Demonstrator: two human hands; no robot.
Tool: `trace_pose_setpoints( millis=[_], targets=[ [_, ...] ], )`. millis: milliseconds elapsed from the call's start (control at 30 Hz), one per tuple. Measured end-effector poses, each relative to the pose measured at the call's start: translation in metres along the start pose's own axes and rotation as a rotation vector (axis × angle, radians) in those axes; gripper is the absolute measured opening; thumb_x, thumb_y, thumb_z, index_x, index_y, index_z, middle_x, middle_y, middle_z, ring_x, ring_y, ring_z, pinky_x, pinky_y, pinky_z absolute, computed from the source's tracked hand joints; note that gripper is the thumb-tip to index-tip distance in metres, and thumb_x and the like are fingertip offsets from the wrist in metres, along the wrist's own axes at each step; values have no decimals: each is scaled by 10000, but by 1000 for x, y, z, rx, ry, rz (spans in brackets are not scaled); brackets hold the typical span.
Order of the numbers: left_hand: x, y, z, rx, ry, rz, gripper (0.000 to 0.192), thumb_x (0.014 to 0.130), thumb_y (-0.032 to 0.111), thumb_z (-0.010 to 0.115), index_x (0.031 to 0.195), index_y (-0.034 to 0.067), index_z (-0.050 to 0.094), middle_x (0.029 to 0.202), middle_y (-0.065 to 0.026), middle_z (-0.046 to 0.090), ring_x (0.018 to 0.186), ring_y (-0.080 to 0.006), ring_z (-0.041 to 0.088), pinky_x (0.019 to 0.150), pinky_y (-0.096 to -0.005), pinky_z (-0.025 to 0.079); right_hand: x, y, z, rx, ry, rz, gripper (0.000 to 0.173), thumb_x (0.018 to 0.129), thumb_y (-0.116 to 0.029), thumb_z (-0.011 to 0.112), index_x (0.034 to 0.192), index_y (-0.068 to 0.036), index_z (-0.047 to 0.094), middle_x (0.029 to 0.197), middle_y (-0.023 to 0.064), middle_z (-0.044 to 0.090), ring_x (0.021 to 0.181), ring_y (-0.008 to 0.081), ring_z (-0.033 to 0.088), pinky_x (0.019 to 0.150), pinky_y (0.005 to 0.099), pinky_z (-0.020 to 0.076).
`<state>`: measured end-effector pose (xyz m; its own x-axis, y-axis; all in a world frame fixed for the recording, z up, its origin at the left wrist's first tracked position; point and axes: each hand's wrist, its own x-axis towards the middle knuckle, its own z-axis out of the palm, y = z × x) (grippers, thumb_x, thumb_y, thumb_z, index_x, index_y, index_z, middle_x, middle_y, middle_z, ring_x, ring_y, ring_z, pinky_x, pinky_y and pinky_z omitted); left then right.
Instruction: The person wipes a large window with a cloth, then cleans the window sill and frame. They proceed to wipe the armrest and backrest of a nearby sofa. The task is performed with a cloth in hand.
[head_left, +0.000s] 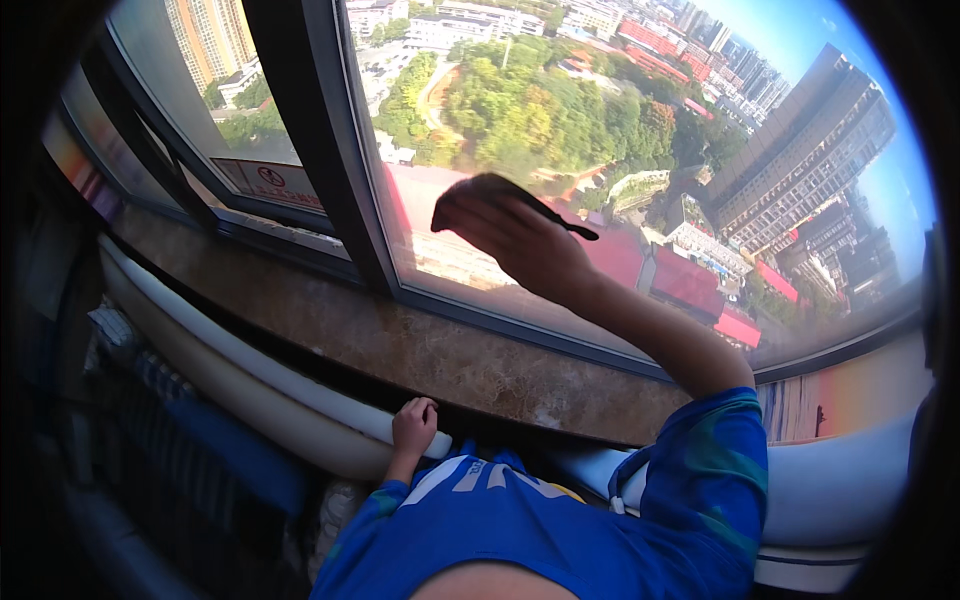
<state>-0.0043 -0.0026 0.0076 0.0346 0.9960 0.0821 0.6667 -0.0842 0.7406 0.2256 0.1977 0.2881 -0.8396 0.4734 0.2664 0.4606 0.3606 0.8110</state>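
My right hand (536, 244) is raised in front of a large window pane (420, 262), its fingers laid flat over a dark cloth (480, 184). The cloth shows past the fingertips and along the hand's upper edge, and it seems to lie against the glass. Lower down, my left hand (415, 426) grips the end of a white padded headboard (322, 394), fingers curled over its top. A brown marble-patterned window sill (480, 360) runs between the headboard and the window.
Dark window frame bars (322, 142) divide the panes. At the left, a sash (255, 191) bears a red warning sticker. Below the headboard lies blue bedding (232, 442) in shadow. Another white padded section (840, 480) stands at the right, under a colourful picture panel (847, 397).
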Motion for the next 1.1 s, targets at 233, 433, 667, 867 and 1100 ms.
trace_pose_setpoints(
  millis=[233, 433, 667, 867, 1100],
  targets=[
    [1, 3, -3, -15, 15, 9, 80, 866, 111, 593, 848, 82, 665, 864, -110, 681, 831, -325, 654, 712, -431, 529, -114, -145, 93, -379, -116, -256, 592, 1021, -252, 358, 1571, -83, 218, 1640, 34, 199, 1510, 162, 145, 1240, 331, 70],
    [4, 1, -1, 22, -46, 18, 79, 870, 112, 593, 837, 76, 655, 851, -115, 675, 826, -331, 653, 707, -435, 526, -56, 82, -27, 138, 78, 255, 600, 887, -258, 596, 1471, -310, 474, 1575, -30, 380, 1439, 186, 361, 1189, 404, 238],
    [4, -1, 1, -4, -46, 20, 84, 881, 106, 587, 857, 75, 662, 851, -102, 679, 827, -318, 652, 713, -421, 519, -89, 100, -39, -12, 140, 272, 563, 914, -331, 634, 1458, -317, 489, 1541, -47, 421, 1420, 182, 383, 1188, 481, 186],
    [4, -3, 3, 31, -76, 72, 96, 879, 100, 581, 848, 75, 668, 843, -104, 679, 808, -311, 651, 701, -418, 514, -237, -67, 41, -281, -340, -211, 711, 972, -323, 393, 1605, -226, 83, 1671, -90, 44, 1534, 106, 4, 1255, 398, -50],
    [6, -6, 9, 146, -151, 64, 106, 880, 123, 585, 841, 83, 676, 856, -107, 692, 822, -325, 657, 704, -424, 515, -246, 88, -15, -107, -31, 273, 626, 956, -466, 488, 1545, -316, 340, 1628, -43, 273, 1492, 187, 252, 1234, 429, 79]
  ],
)
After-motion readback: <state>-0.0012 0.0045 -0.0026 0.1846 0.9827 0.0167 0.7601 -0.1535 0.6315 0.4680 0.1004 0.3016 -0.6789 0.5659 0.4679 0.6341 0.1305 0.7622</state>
